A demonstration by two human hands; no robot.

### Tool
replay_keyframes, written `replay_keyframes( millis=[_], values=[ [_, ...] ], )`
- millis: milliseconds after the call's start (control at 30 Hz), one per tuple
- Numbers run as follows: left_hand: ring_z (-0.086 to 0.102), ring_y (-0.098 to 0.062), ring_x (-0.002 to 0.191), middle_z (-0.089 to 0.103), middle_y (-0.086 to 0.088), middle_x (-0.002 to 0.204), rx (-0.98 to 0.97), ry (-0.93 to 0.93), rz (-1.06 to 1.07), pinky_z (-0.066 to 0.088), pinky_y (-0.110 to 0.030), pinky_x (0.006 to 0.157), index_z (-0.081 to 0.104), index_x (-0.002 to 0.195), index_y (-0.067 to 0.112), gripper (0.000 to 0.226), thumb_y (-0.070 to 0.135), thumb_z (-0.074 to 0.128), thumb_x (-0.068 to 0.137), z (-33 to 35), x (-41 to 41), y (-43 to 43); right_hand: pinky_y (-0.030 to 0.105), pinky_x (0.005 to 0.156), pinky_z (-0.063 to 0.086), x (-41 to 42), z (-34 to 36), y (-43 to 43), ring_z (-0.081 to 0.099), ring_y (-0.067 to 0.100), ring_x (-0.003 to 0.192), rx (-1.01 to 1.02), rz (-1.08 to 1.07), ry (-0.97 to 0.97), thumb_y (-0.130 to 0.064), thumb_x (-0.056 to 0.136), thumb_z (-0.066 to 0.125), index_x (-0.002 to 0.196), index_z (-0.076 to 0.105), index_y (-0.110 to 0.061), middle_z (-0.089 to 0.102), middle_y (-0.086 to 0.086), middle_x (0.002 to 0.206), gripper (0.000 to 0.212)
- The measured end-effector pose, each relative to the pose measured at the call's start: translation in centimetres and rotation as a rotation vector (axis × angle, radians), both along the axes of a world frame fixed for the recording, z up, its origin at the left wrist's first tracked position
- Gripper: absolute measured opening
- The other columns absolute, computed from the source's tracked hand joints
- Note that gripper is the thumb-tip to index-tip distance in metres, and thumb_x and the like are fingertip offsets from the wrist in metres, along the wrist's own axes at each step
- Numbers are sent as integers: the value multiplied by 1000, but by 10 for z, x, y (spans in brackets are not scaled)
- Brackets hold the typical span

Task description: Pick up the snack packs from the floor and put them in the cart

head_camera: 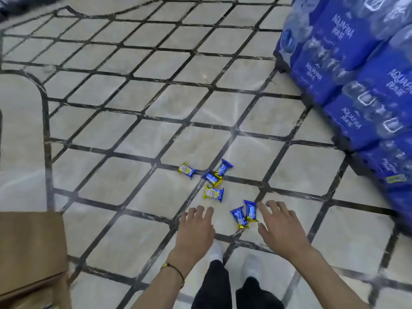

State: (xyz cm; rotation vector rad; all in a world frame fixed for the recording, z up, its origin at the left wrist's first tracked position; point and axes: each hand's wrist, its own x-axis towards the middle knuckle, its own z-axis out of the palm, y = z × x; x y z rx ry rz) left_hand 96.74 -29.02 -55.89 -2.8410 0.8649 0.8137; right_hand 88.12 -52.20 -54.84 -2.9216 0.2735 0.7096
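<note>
On the tiled floor (124, 192), just ahead of the person's feet, 6 small snack packs (213, 192) in blue and yellow wrappers lie scattered, all flat on the tiles. A lone pack (186, 170) lies at the far left, 3 lie close together in the middle of the group, and the nearest 2 packs (239, 216) lie side by side and touch each other. The picture is a little blurred, so a 7th pack may be hidden under the middle ones. The left grip (197, 224) hangs palm down above the floor, to the left of the nearest 2 packs, with its fingers spread and a little bent, and it holds nothing. The right grip (281, 226) is also palm down with the fingers spread wide, on the right side of the same 2 packs, and it holds nothing too. Its forefinger (264, 209) is just beside the upper edge of 1 of them, but I cannot tell whether it touches the wrapper. A thin bracelet (178, 272) is on the left wrist. Below the grips, 2 white shoes (252, 266) and dark trousers (217, 284) show. At the right stands a stack of blue shrink-wrapped water bottle packs (356, 74), and at the lower left edge a brown cardboard-like surface (29, 248) is near the camera.
</note>
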Motion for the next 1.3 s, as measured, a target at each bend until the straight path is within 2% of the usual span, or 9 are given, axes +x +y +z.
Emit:
replay_keyframes(
  millis=[300, 367, 533, 667, 767, 867, 1033, 1167, 1300],
  values=[
    [60, -32, 93, 63, -8, 109, 94, 23, -219, 51, -46, 78, 57, 123, 17, 61, 26, 71, 65, -224, 56, -22, 38, 73, 52, 43, -221, 1, 53, 29, 107, 190, -138, 97, -34, 87, 57, 135, 50, -19, 55, 6, 122, 51],
    [58, -34, 104, 59, -11, 121, 103, 32, -225, 48, -48, 88, 51, 133, 16, 64, 24, 66, 71, -281, 61, -27, 40, 64, 51, 41, -279, 3, 55, 31, 97, 202, -138, 115, -30, 82, 63, 129, 55, -15, 58, 10, 114, 49],
    [41, -36, 127, 38, -13, 147, 136, 38, -217, 36, -48, 98, 28, 149, 24, 67, 23, 55, 87, -414, 71, -44, 41, 77, 49, 39, -418, -3, 41, 31, 115, 274, -205, 108, -31, 93, 52, 145, 34, -21, 42, 10, 134, 56],
    [41, -40, 125, 35, -17, 147, 117, -38, -212, 37, -48, 98, 25, 153, 28, 74, 20, 57, 86, -522, 86, -61, 45, 88, 49, 42, -523, -5, 41, 36, 121, 333, -258, 135, -27, 94, 54, 150, 27, -23, 37, 15, 139, 62],
    [40, -40, 125, 34, -17, 146, 52, -81, -153, 37, -50, 100, 26, 154, 31, 83, 12, 58, 80, -587, 97, -67, 43, 79, 51, 41, -585, 0, 47, 35, 115, 327, -247, 139, -24, 93, 52, 145, 31, -22, 43, 13, 130, 57],
    [34, -40, 131, 30, -18, 149, 45, -124, -179, 32, -58, 107, 20, 154, 37, 95, 9, 61, 73, -633, 104, -65, 37, 68, 41, 38, -623, 7, 44, 34, 115, 202, -229, 163, -26, 92, 52, 142, 30, -22, 42, 13, 129, 54],
    [31, -48, 135, 30, -22, 149, 148, -252, -374, 25, -66, 111, 9, 155, 38, 101, 9, 65, 76, -676, 120, -54, 40, 81, 43, 35, -656, 21, 39, 35, 124, 17, -166, 257, -36, 91, 55, 148, 10, -26, 32, 19, 140, 73],
    [47, -41, 107, 40, -24, 135, 166, -261, -456, 43, -58, 92, 0, 156, 37, 106, 10, 67, 78, -689, 130, -48, 40, 86, 41, 31, -681, 32, 50, 34, 109, -75, -117, 255, -39, 88, 56, 150, 7, -27, 47, 19, 127, 80],
    [49, -38, 93, 39, -24, 134, 141, -186, -355, 46, -48, 74, 3, 155, 36, 93, 15, 61, 85, -690, 123, -40, 35, 62, 41, 30, -692, 43, 53, 34, 94, -100, -170, 263, -39, 82, 62, 145, 16, -28, 44, 16, 119, 79]
  ],
)
